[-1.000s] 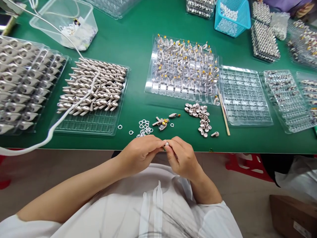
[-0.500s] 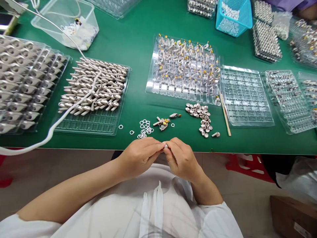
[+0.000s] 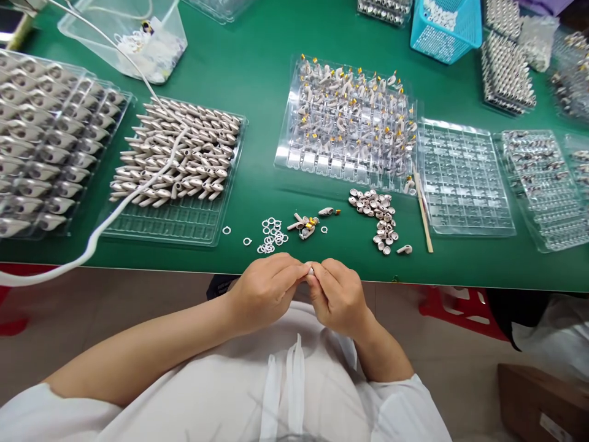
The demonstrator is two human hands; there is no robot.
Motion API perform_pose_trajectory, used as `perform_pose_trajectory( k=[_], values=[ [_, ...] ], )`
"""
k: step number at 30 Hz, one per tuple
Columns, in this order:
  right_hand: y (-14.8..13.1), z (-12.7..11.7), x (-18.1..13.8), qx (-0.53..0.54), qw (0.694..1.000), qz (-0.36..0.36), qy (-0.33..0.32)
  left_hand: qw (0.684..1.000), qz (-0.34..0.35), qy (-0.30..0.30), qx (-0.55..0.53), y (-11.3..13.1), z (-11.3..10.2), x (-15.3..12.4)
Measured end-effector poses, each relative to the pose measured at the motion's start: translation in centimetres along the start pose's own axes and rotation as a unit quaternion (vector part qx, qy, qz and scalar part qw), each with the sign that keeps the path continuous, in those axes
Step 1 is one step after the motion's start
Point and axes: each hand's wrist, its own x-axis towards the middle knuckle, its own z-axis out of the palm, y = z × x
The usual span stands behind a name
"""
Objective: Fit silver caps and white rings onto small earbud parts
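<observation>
We see a loose white top (image 3: 221,393) of thin, slightly sheer cloth, softly creased across the front. Its 2 wide, short sleeves, left sleeve (image 3: 62,414) and right sleeve (image 3: 409,408), are the same plain white. Forearms (image 3: 184,334), left hand (image 3: 267,288) and right hand (image 3: 339,296) are bare. Down the middle of the chest we find narrow white ties (image 3: 270,399), flat and ribbon-like, with tapered upper ends.
</observation>
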Motion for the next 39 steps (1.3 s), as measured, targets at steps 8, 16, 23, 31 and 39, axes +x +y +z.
perform_pose_trajectory(
  k=[8, 16, 23, 31, 39],
  values=[
    [0.25, -0.12, 0.31, 0.022, 1.000, -0.001, 0.003, 1.000, 0.002, -0.009, -0.026, -0.33, 0.00, -0.10],
    [0.15, -0.34, 0.57, 0.023, 1.000, 0.004, 0.000, 1.000, 0.015, 0.000, 0.006, -0.38, -0.07, 0.19],
    [-0.05, -0.34, 0.62, 0.015, 1.000, -0.004, 0.003, 0.999, 0.023, -0.005, 0.041, -0.21, -0.11, 0.39],
    [0.06, -0.06, 0.79, 0.038, 0.999, -0.005, 0.004, 0.997, 0.037, -0.009, 0.061, -0.11, -0.08, 0.48],
    [0.50, 0.32, 0.61, 0.049, 0.999, -0.014, 0.010, 0.996, 0.047, -0.016, 0.079, -0.27, -0.14, 0.48]
  ],
)
